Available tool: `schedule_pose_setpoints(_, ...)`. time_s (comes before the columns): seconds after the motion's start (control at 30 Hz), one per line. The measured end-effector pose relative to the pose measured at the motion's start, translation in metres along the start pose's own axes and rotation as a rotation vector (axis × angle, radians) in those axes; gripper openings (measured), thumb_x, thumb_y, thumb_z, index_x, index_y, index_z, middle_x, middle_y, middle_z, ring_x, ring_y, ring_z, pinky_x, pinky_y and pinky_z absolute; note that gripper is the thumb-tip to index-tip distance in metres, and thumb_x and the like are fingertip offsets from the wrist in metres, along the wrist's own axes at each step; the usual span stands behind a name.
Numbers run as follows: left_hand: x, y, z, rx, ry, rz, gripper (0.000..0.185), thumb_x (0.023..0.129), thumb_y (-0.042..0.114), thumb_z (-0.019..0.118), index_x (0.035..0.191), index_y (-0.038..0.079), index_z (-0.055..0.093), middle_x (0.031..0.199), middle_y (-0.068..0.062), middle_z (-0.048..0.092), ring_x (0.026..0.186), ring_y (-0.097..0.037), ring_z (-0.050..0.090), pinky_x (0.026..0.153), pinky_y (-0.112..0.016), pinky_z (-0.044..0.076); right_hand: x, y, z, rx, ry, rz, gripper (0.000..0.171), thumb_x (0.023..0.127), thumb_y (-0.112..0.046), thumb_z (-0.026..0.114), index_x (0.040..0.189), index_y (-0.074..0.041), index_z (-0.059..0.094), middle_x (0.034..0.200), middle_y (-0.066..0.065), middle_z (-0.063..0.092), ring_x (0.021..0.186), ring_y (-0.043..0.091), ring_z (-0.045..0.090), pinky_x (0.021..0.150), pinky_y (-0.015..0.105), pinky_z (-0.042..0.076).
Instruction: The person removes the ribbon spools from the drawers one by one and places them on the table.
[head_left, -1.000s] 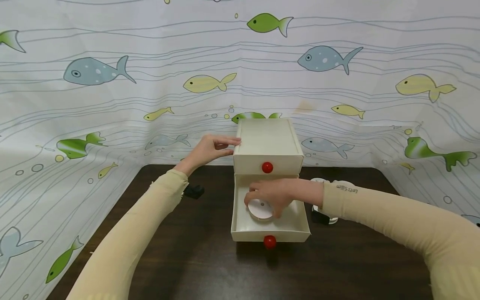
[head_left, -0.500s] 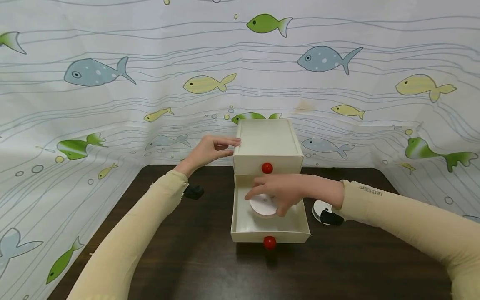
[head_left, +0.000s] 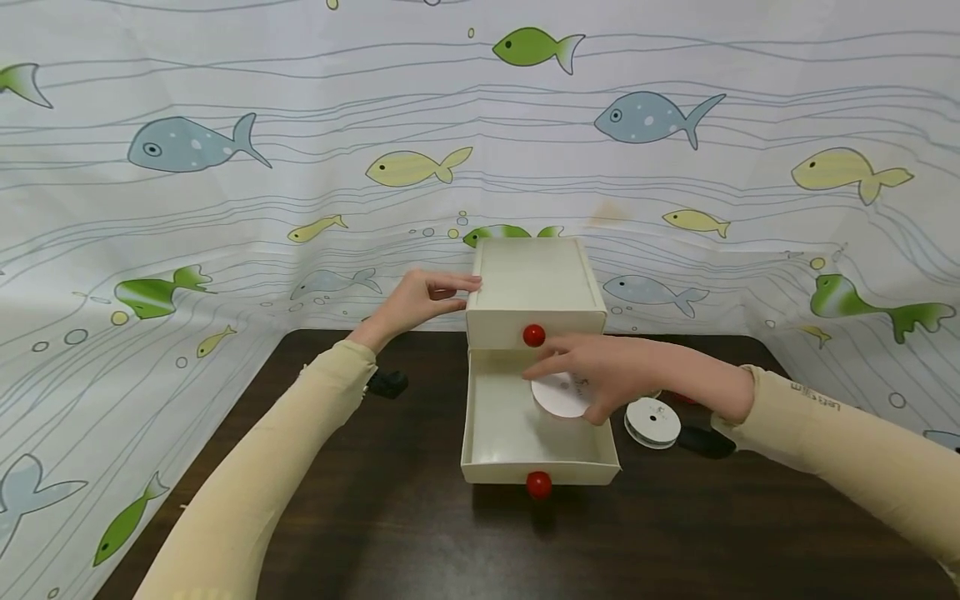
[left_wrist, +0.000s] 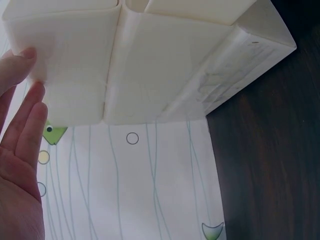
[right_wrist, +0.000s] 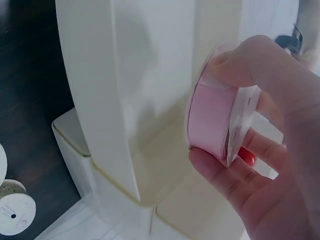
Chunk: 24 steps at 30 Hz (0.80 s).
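Note:
A spool of pink ribbon (right_wrist: 213, 119) with white discs is pinched between the thumb and fingers of my right hand (right_wrist: 265, 150). In the head view, that hand (head_left: 626, 373) holds the spool (head_left: 561, 394) over the right side of a pulled-out lower drawer (head_left: 498, 433). The drawer belongs to a small cream cabinet (head_left: 536, 275) with red knobs. My left hand (head_left: 412, 304) touches the cabinet's upper left side with fairly straight fingers. In the left wrist view, this hand (left_wrist: 22, 145) has its fingertips against the cabinet's smooth side wall (left_wrist: 65, 75).
On the dark wooden table (head_left: 390, 533), right of the drawer, stands another white ribbon spool (head_left: 652, 422), with more partly hidden behind my right wrist. Close behind the cabinet hangs a fish-patterned sheet (head_left: 315, 100). The lower drawer's red knob (head_left: 538, 484) sticks out in front.
My right hand has lifted the pink ribbon spool from the middle of the drawer and moved it right and up. The left hand has stayed on the cabinet.

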<state>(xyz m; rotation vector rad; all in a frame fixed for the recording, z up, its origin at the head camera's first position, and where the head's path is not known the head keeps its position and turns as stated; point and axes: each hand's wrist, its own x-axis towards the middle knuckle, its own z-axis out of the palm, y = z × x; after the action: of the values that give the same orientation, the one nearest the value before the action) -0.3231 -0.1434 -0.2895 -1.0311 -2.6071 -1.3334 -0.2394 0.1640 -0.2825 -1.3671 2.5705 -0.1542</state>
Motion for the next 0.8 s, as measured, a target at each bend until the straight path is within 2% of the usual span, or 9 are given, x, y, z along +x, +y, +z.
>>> schedule_pose_setpoints(0.07, 0.000, -0.003, 0.001, 0.004, 0.001, 0.003, 0.035, 0.092, 0.000, 0.066, 0.126, 0.000, 0.067, 0.140, -0.016, 0.059, 0.135, -0.032, 0.053, 0.109, -0.048, 0.048, -0.008, 0.005, 0.000, 0.002, 0.032, -0.011, 0.079, 0.072, -0.016, 0.083, 0.143, -0.033, 0.052, 0.138, -0.004, 0.051, 0.117, 0.014, 0.047, 0.087, 0.029, 0.052)
schedule_pose_setpoints(0.17, 0.004, -0.015, 0.001, 0.004, 0.007, 0.014, 0.034, 0.092, 0.003, 0.067, 0.126, 0.005, 0.069, 0.140, -0.012, 0.061, 0.134, -0.028, 0.054, 0.108, -0.044, 0.049, -0.021, 0.012, -0.001, 0.005, 0.071, 0.002, 0.080, 0.072, -0.016, 0.083, 0.143, -0.035, 0.052, 0.135, -0.006, 0.051, 0.115, 0.013, 0.048, 0.085, 0.028, 0.051)
schedule_pose_setpoints(0.3, 0.007, -0.026, 0.000, -0.004, 0.008, 0.029, 0.034, 0.090, 0.007, 0.070, 0.124, 0.012, 0.071, 0.138, -0.007, 0.063, 0.133, -0.023, 0.056, 0.106, -0.042, 0.051, -0.040, 0.022, -0.002, 0.011, 0.103, 0.082, 0.081, 0.071, -0.019, 0.083, 0.143, -0.037, 0.051, 0.131, -0.008, 0.051, 0.112, 0.011, 0.048, 0.082, 0.025, 0.050)
schedule_pose_setpoints(0.43, 0.006, -0.025, 0.000, -0.005, 0.006, 0.025, 0.034, 0.090, 0.006, 0.070, 0.124, 0.011, 0.071, 0.138, -0.008, 0.063, 0.133, -0.023, 0.057, 0.106, -0.044, 0.051, -0.057, 0.033, -0.002, 0.030, 0.142, 0.131, 0.082, 0.070, -0.020, 0.086, 0.143, -0.033, 0.052, 0.132, -0.006, 0.051, 0.112, 0.013, 0.047, 0.080, 0.024, 0.052)
schedule_pose_setpoints(0.57, 0.006, -0.021, 0.001, -0.014, 0.007, 0.013, 0.034, 0.091, 0.002, 0.068, 0.124, 0.006, 0.070, 0.139, -0.012, 0.061, 0.134, -0.027, 0.055, 0.107, -0.048, 0.050, -0.074, 0.043, -0.002, 0.047, 0.182, 0.173, 0.084, 0.069, -0.019, 0.087, 0.145, -0.028, 0.052, 0.136, -0.001, 0.050, 0.113, 0.016, 0.046, 0.077, 0.023, 0.053)
schedule_pose_setpoints(0.7, 0.007, -0.020, 0.002, -0.024, 0.004, 0.012, 0.034, 0.091, -0.001, 0.067, 0.125, 0.002, 0.068, 0.140, -0.016, 0.059, 0.135, -0.031, 0.054, 0.108, -0.050, 0.049, -0.091, 0.053, -0.002, 0.050, 0.226, 0.229, 0.084, 0.070, -0.014, 0.084, 0.145, -0.030, 0.051, 0.135, 0.000, 0.050, 0.108, 0.017, 0.047, 0.072, 0.021, 0.049)
schedule_pose_setpoints(0.8, 0.007, -0.023, 0.001, -0.023, 0.005, 0.011, 0.034, 0.091, 0.001, 0.067, 0.125, 0.004, 0.069, 0.140, -0.014, 0.059, 0.134, -0.029, 0.054, 0.108, -0.048, 0.049, -0.102, 0.061, 0.001, 0.036, 0.254, 0.260, 0.084, 0.068, -0.014, 0.084, 0.145, -0.030, 0.052, 0.134, 0.000, 0.052, 0.102, 0.017, 0.048, 0.070, 0.021, 0.046)
